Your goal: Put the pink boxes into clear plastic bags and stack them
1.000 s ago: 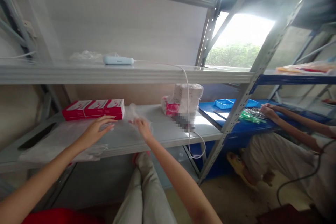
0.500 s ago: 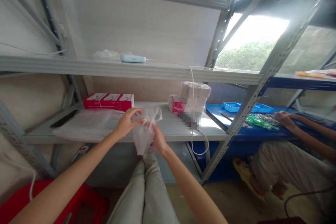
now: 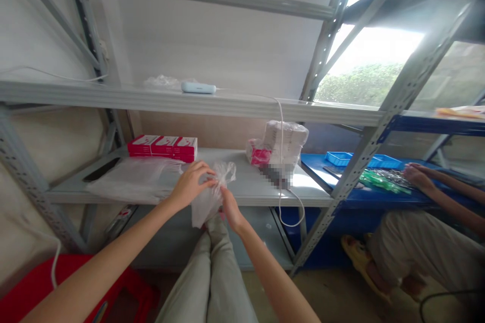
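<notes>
A clear plastic bag (image 3: 203, 208) hangs at the front edge of the grey shelf, above my legs, its top gathered between my two hands. My left hand (image 3: 195, 181) pinches the bunched film from the left, fingers curled over it. From the right, my right hand (image 3: 230, 207) grips the neck of the bag with thumb and fingers closed. A loose tuft of film sticks up above my fingers. Beside my left hand lies a pile of flat clear plastic bags (image 3: 131, 179). Whether anything is inside the held bag I cannot tell.
Pink-and-white boxes (image 3: 162, 148) stand behind the bag pile, near a dark phone-like slab (image 3: 101, 169). Plastic-wrapped white boxes (image 3: 285, 142) and a white cable (image 3: 281, 212) are to the right. Another person's hands (image 3: 417, 175) work at a blue table. A red stool (image 3: 71, 267) stands lower left.
My fingers have drawn closer together and the bag's top is bunched tighter into a narrow neck. The whole view has shifted slightly.
</notes>
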Action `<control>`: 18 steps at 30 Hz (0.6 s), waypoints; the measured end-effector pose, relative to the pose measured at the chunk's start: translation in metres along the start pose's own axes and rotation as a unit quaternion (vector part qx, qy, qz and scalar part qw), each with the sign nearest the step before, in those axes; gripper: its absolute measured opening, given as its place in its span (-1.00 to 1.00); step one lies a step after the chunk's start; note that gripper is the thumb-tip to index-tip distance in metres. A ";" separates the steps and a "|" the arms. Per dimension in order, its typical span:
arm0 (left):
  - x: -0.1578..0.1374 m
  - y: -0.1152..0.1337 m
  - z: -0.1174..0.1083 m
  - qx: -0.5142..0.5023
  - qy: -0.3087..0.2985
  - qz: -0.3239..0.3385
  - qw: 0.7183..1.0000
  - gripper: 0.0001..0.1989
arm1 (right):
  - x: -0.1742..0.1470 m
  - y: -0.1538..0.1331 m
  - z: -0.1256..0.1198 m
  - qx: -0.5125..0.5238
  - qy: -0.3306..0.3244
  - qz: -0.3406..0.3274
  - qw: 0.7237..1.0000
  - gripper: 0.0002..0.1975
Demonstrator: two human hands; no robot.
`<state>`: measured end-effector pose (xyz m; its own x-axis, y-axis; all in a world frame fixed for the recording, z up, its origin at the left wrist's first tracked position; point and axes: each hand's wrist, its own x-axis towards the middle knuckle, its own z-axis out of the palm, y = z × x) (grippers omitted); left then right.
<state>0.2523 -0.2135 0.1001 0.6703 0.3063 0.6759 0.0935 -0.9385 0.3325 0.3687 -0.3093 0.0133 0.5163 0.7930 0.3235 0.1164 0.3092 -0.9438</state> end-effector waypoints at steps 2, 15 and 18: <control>0.002 0.000 0.002 -0.019 -0.001 0.002 1.000 -0.88 | 0.000 0.001 -0.002 0.009 -0.002 0.009 1.000 -0.43; 0.008 -0.007 0.001 -0.072 -0.017 -0.106 0.992 -0.84 | 0.012 -0.052 -0.038 -0.033 0.035 -0.086 0.995 -0.27; 0.006 -0.014 0.004 -0.144 -0.031 -0.110 0.983 -0.84 | 0.017 -0.059 -0.042 -0.121 0.018 -0.106 0.987 -0.69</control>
<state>0.2583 -0.1989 0.0969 0.7018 0.4785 0.5277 0.0352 -0.7632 0.6452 0.4068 -0.3362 0.0720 0.4882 0.7038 0.5161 0.4210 0.3281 -0.8456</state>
